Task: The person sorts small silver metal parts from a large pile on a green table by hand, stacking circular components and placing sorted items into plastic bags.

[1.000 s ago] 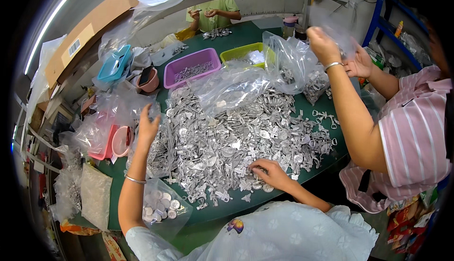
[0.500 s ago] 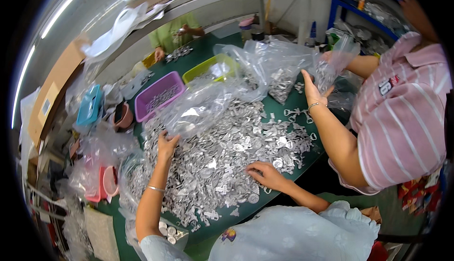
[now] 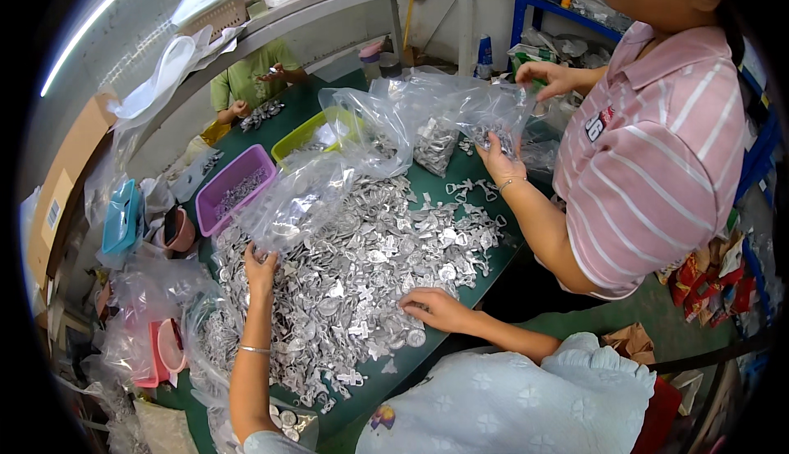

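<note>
A broad heap of small silver metal pieces point(image 3: 353, 269), some ring-shaped or figure-shaped, lies on the green table. My left hand point(image 3: 260, 267) is at the heap's left side, fingers bent but apart, beside the lower edge of a clear plastic bag point(image 3: 300, 199). Whether its fingertips touch the bag or only the pieces, I cannot tell. My right hand point(image 3: 437, 309) rests on the heap's near right edge, its fingers loosely stretched over the pieces. No piece shows clearly in either hand.
Across the heap stand a purple basket point(image 3: 236, 187) and a lime-green basket point(image 3: 319, 138). At right, a co-worker in a pink striped shirt point(image 3: 649, 166) handles a clear bag of metal pieces point(image 3: 497, 121). A filled bag point(image 3: 436, 146) stands beside it. Another person point(image 3: 255, 84) works opposite.
The whole view has shifted, moving the scene leftward. The co-worker's bag has been lowered and spread between that person's hands. My hands stay at about the same places on the heap.
</note>
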`<state>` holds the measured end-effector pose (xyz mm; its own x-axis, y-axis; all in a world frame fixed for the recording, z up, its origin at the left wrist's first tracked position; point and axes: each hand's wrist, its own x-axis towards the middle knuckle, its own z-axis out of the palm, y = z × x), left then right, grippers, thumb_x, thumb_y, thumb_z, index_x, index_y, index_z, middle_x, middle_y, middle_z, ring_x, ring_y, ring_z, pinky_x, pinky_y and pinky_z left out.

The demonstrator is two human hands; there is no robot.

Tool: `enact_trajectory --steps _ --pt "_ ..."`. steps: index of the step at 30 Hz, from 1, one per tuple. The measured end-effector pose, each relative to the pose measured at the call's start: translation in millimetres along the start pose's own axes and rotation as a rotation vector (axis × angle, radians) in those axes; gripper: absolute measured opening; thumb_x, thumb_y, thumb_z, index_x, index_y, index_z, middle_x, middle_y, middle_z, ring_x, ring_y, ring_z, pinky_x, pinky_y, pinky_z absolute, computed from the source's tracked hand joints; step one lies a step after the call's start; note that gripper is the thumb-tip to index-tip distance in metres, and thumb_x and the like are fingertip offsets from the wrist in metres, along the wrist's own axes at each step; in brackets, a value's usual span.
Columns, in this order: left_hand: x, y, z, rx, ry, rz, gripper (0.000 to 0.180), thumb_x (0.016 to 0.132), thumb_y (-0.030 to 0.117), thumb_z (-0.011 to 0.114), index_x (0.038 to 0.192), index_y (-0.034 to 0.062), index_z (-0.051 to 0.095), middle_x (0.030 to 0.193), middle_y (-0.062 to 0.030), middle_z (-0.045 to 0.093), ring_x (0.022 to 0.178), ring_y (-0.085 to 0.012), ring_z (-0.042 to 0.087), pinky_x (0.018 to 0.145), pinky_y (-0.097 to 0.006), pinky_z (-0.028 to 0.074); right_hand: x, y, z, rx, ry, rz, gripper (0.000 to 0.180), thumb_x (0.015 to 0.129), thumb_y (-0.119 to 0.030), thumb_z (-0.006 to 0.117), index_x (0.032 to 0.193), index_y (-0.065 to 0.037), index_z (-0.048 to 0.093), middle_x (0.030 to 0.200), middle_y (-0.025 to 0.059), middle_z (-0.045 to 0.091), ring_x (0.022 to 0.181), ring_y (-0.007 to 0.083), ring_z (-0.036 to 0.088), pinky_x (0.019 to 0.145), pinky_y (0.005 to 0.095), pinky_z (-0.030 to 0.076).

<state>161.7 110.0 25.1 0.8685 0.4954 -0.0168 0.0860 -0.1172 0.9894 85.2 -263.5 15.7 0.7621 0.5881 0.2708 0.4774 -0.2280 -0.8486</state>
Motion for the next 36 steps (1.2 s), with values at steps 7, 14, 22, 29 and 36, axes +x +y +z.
enact_trajectory --steps 7,14,22,29,36 --pt "-5.9 0.9 0.0 0.019 0.018 0.019 0.083 0.075 0.013 0.07 0.138 0.0053 0.016 0.126 -0.0172 0.04 0.099 -0.0243 0.054 0.074 -0.033 0.05 -7.6 -9.8 14.4 -0.018 -0.018 -0.048 0.014 0.085 -0.011 0.055 0.092 0.0 0.059 0.087 0.0135 0.061 0.08 0.0298 0.059 0.07 0.0361 0.046" --pt "-7.9 -8.4 5.4 0.189 0.01 0.157 0.097 0.068 0.016 0.076 0.138 -0.0009 0.011 0.129 -0.0226 0.033 0.1 -0.028 0.054 0.08 -0.033 0.047 -3.9 -12.8 18.3 -0.01 -0.081 -0.007 0.014 0.085 -0.011 0.055 0.094 0.0 0.059 0.091 0.0135 0.061 0.084 0.0293 0.059 0.073 0.0352 0.046" --pt "-59.7 3.5 37.3 0.448 0.208 0.368 0.078 0.07 0.008 0.066 0.132 -0.0076 0.021 0.129 -0.0255 0.03 0.121 -0.0371 0.031 0.104 -0.04 0.022 9.8 3.8 12.7 -0.208 0.005 -0.169 0.025 0.079 -0.012 0.062 0.102 -0.004 0.056 0.106 0.0115 0.055 0.103 0.0302 0.049 0.086 0.0392 0.039" --pt "-140.7 -6.1 67.0 0.91 -0.524 0.457 0.065 0.076 0.014 0.061 0.132 0.0012 0.031 0.13 -0.0229 0.035 0.122 -0.0392 0.032 0.1 -0.052 0.026 37.1 12.4 43.9 -0.496 -0.151 -0.333 0.057 0.07 -0.034 0.071 0.116 -0.009 0.05 0.129 0.0137 0.04 0.126 0.0334 0.029 0.099 0.0495 0.027" --pt "-173.6 9.5 59.9 1.115 -0.61 0.464 0.064 0.076 0.015 0.062 0.132 0.0042 0.032 0.135 -0.0178 0.033 0.123 -0.0347 0.034 0.1 -0.055 0.027 38.0 18.7 51.3 -0.532 -0.181 -0.316 0.057 0.065 -0.036 0.073 0.106 -0.002 0.052 0.13 0.0125 0.04 0.127 0.0324 0.029 0.098 0.0501 0.027"
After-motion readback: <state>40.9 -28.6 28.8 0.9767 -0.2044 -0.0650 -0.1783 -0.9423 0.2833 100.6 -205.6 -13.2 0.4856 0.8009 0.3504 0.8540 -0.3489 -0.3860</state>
